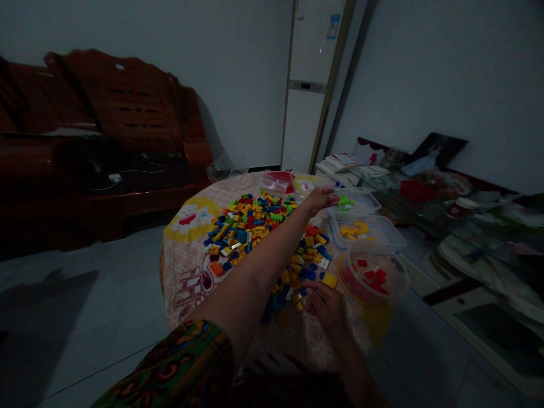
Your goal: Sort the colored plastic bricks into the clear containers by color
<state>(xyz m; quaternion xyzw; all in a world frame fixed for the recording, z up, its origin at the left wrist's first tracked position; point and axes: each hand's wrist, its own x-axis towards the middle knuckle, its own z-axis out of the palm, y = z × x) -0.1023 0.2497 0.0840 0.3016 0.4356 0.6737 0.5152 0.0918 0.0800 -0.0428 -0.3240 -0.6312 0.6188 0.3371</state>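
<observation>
Wooden sofa point(127, 107) at left; on your surface point(232, 190), heaped bricks point(250, 224) look light, stiff, best pinched by their sides. Your left hand point(322, 199), fingers extended, hangs by green pieces point(345, 202); your right hand point(326, 306) curls beside the bricks, grip unclear.

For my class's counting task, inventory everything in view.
Plastic building blocks: uncountable, multicoloured, table heap
Round table: one, pinkish cloth, centre
Rectangular plastic trays: two, clear, table's right
Chunky plastic pieces: several, yellow, nearer tray
Small plastic pieces: several, green, farther tray
Round plastic tub: one, clear, right edge
Plastic tub blocks: several, red, tub
Plastic container: one, red, far edge
Wooden sofa: one, brown, left
Tall upright unit: one, white, back
Glass stand: one, pale, right
Dim clutter: uncountable, mixed, stand
Left hand: one, bare, by farther tray
Right hand: one, bare, heap's near edge
</observation>
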